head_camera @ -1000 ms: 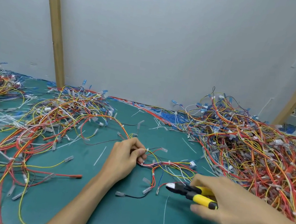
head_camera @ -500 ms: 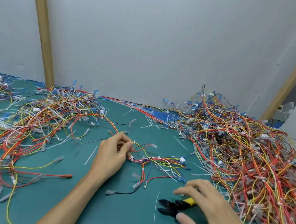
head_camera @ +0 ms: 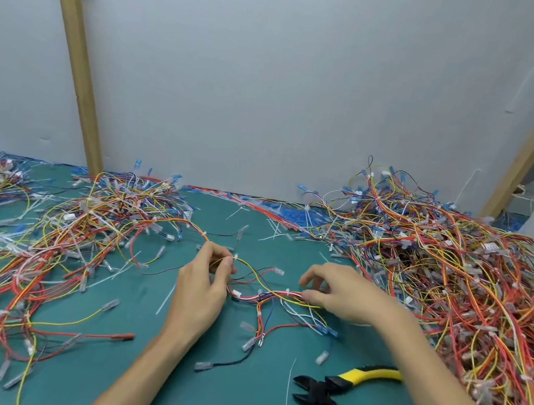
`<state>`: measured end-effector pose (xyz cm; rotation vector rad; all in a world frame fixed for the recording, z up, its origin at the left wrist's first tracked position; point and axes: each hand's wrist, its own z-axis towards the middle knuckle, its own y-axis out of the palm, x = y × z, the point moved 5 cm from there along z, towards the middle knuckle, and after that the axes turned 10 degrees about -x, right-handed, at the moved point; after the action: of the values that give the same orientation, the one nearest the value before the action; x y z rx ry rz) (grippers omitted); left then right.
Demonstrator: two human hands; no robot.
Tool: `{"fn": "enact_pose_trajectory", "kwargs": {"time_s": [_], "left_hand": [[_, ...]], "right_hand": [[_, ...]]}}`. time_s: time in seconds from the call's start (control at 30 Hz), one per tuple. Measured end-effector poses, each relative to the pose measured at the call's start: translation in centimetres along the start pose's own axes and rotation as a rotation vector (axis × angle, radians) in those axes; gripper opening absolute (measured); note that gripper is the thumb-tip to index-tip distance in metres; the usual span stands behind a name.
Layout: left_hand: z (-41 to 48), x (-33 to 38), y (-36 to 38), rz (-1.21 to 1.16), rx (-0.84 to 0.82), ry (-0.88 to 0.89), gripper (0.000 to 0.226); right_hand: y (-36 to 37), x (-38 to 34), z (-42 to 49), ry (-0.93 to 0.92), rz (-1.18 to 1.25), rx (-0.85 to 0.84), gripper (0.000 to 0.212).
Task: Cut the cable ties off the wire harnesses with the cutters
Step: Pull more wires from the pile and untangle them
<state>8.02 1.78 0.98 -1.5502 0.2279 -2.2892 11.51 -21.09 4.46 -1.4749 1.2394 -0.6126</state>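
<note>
Both forearms reach in from the front edge of the green mat (head_camera: 222, 400). At mid-surface the left hand (head_camera: 201, 286) pinches the wire harness (head_camera: 246, 298) by a white cable tie (head_camera: 235, 258), and the palm-down right hand (head_camera: 345, 294) pinches it further right. The cutters (head_camera: 323, 396) lie unheld near the front edge, just beside the right forearm, jaws parted.

Cutters (head_camera: 323, 394): black head, yellow-black handles, lying flat on the mat's near-right part, jaws apart, tips pointing left. Harness (head_camera: 259, 291): red, yellow, white and blue wires, stretched mid-mat, pinched by left hand (head_camera: 201, 282) and right hand (head_camera: 345, 297). White cable ties (head_camera: 287, 290) are still on it. Harness piles (head_camera: 454, 282) lie on both sides.
</note>
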Motion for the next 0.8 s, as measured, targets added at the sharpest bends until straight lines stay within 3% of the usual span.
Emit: {"fn": "enact_pose_trajectory", "kwargs": {"time_s": [0.07, 0.17, 0.3, 0.4, 0.47, 0.53, 0.63, 0.73, 0.8], "left_hand": [[0.0, 0.5, -0.4, 0.033, 0.055, 0.059, 0.013], [-0.2, 1.3, -0.9, 0.083, 0.127, 0.129, 0.012], [-0.7, 2.0, -1.2, 0.048, 0.194, 0.163, 0.013], [-0.9, 2.1, -0.8, -0.007, 0.155, 0.164, 0.01], [-1.1, 2.2, -0.3, 0.022, 0.104, 0.174, 0.007], [-1.3, 2.6, 0.1, 0.1, 0.07, 0.202, 0.018], [-1.5, 2.5, 0.1, 0.132, 0.054, 0.201, 0.026], [-1.4, 2.0, -0.3, 0.166, 0.057, 0.17, 0.037], [-1.3, 2.1, -0.3, 0.237, 0.03, 0.166, 0.038]], "right_hand": [[0.7, -0.7, 1.4, 0.003, -0.046, -0.03, 0.031], [1.0, -1.0, 3.2, -0.011, -0.043, -0.029, 0.017], [0.8, -0.3, 4.6, -0.049, 0.113, 0.016, 0.012], [1.0, 0.7, 5.2, -0.091, 0.231, 0.011, 0.012], [1.1, 1.6, 5.4, -0.12, 0.393, 0.049, 0.012], [0.8, 2.4, 5.4, -0.153, 0.567, 0.15, 0.013], [-0.5, 3.4, 4.8, -0.199, 0.935, 0.308, 0.011], [-2.6, 3.8, 3.9, -0.252, 1.316, 0.343, 0.018], [-4.4, 3.7, 2.9, -0.275, 1.37, 0.37, 0.025]]}}
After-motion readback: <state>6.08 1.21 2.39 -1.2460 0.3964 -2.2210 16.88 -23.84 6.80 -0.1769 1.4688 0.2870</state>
